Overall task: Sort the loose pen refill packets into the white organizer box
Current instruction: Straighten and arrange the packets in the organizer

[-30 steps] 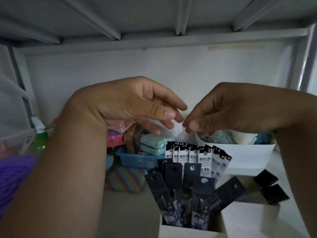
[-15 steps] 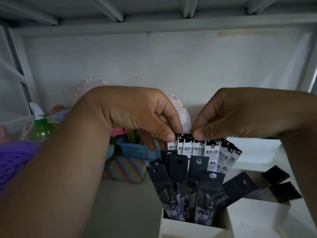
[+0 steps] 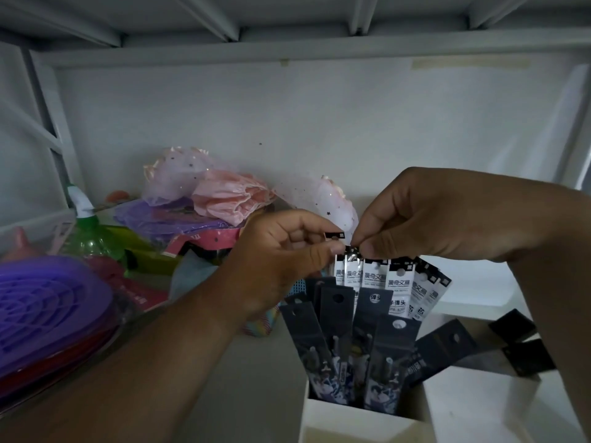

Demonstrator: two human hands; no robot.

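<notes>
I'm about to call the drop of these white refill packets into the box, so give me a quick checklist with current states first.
1. Left hand pinches the top of a white packet: ok.
2. Right hand pinches the tops of the row of white refill packets: ok.
3. The row stands upright behind the dark packets in the white organizer box: ok.
4. Lower ends seated on the box floor: cannot tell, hidden by the dark packets.
5. All packets upright: not ok, one dark packet leans right over the divider.
6. Free room in that compartment: cannot tell.
</notes>
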